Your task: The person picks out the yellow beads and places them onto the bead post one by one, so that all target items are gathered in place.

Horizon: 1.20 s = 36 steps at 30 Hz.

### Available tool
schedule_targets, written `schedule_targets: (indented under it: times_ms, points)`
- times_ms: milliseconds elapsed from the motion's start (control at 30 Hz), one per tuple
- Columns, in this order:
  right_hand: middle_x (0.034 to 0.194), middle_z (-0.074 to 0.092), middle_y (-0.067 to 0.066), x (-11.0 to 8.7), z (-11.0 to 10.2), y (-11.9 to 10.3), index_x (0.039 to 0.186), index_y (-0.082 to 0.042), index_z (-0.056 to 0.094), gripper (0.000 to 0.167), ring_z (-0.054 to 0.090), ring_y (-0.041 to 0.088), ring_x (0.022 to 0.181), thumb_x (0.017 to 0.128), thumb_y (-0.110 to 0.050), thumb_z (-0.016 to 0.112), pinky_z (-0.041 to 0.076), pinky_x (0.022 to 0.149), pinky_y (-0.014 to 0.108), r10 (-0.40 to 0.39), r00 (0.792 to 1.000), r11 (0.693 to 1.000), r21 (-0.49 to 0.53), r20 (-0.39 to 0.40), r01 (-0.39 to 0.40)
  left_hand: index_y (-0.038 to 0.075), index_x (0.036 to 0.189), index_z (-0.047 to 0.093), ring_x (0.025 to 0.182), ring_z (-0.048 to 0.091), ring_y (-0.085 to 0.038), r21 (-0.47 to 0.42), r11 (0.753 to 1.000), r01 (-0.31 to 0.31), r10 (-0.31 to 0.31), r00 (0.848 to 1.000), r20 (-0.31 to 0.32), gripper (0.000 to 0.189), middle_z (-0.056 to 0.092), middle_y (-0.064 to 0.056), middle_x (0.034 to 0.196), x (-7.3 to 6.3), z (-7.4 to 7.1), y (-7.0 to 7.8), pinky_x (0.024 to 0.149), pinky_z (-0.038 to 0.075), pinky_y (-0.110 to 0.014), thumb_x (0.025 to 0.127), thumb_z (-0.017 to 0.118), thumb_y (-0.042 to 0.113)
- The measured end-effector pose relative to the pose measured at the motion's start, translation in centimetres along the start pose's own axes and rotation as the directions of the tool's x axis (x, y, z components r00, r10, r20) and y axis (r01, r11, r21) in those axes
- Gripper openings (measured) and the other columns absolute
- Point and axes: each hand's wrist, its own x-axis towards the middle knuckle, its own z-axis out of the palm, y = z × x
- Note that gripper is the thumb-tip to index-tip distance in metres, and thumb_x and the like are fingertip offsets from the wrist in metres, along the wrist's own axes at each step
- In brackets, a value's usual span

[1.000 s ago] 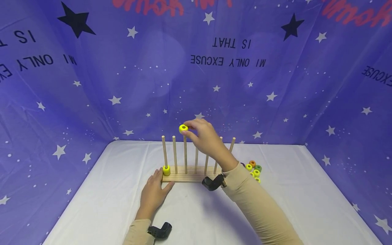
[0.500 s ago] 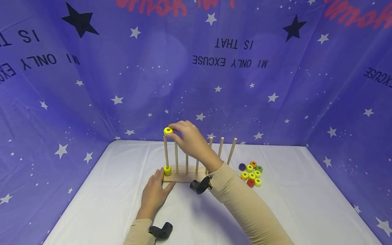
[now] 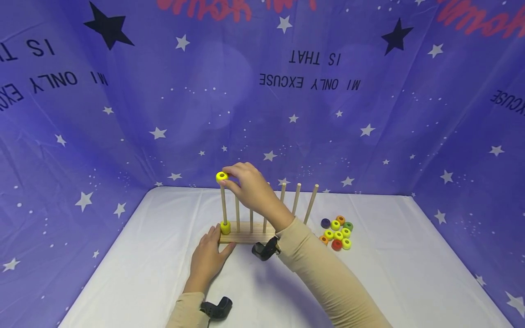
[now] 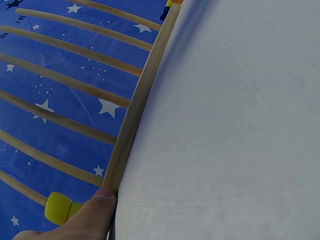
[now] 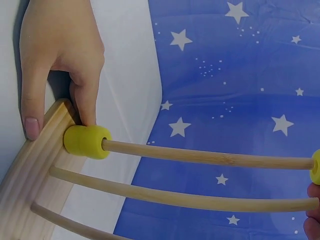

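Note:
My right hand pinches a yellow bead between thumb and fingers, right at the top of the leftmost peg. In the right wrist view that yellow bead meets the peg's tip. Lower on the same peg, yellow beads sit stacked against the base. My left hand grips the left end of the wooden peg rack, its thumb along the front edge and its fingers at the end. The left wrist view shows the thumb pressed on the base's edge. The right forearm hides part of the rack.
Loose beads in yellow, orange, green, dark purple and red, such as the red bead, lie on the white cloth right of the rack. Several bare pegs stand upright. A blue star-printed curtain rises behind and at both sides.
My right hand has moved left with the yellow bead, from above the third peg to the top of the leftmost one. The left hand has kept its grip on the rack.

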Motion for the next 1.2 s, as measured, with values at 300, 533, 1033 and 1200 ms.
schedule_targets:
  times_ms: [300,533,1033,1200]
  points:
    - [0.118,0.070,0.001,0.00,0.23,-0.07,0.129,-0.009,0.065,0.040,0.059,0.016,0.110,0.096,-0.032,0.066,0.052,0.098,0.032,0.029,0.999,1.000,-0.004,0.029,-0.029,0.003,0.152,0.037,0.137,0.043,-0.049,0.013,1.000,-0.004,0.004,1.000,0.006,0.083,0.041,-0.024,0.153,0.02,0.07,-0.15,0.110,0.038,-0.063,0.091,0.066,0.051]
    - [0.116,0.070,0.002,0.00,0.40,0.02,0.128,-0.008,0.066,0.041,0.059,0.017,0.107,0.095,-0.032,0.066,0.052,0.095,0.032,0.026,0.999,0.999,-0.032,0.048,-0.024,0.002,0.151,0.038,0.137,0.044,-0.049,0.003,1.000,-0.005,0.005,1.000,0.001,0.083,0.042,-0.024,0.153,0.00,-0.02,0.01,0.110,0.039,-0.063,0.090,0.067,0.051]
    - [0.114,0.072,0.000,-0.07,0.44,0.39,0.123,-0.010,0.069,0.036,0.061,0.018,0.111,0.096,-0.035,0.065,0.050,0.100,0.033,0.012,0.999,0.998,-0.056,0.052,-0.010,0.004,0.152,0.037,0.139,0.042,-0.048,0.000,1.000,0.010,-0.010,1.000,0.015,0.084,0.041,-0.023,0.154,0.13,0.04,-0.04,0.112,0.037,-0.062,0.090,0.066,0.054]
    - [0.114,0.072,0.001,-0.10,0.31,0.40,0.122,-0.010,0.069,0.035,0.060,0.018,0.111,0.096,-0.034,0.064,0.051,0.099,0.033,0.001,0.999,0.999,-0.055,0.048,0.002,0.003,0.152,0.036,0.138,0.042,-0.048,0.007,1.000,0.010,-0.010,1.000,0.015,0.084,0.040,-0.024,0.154,0.11,0.03,-0.04,0.112,0.037,-0.063,0.091,0.066,0.052]
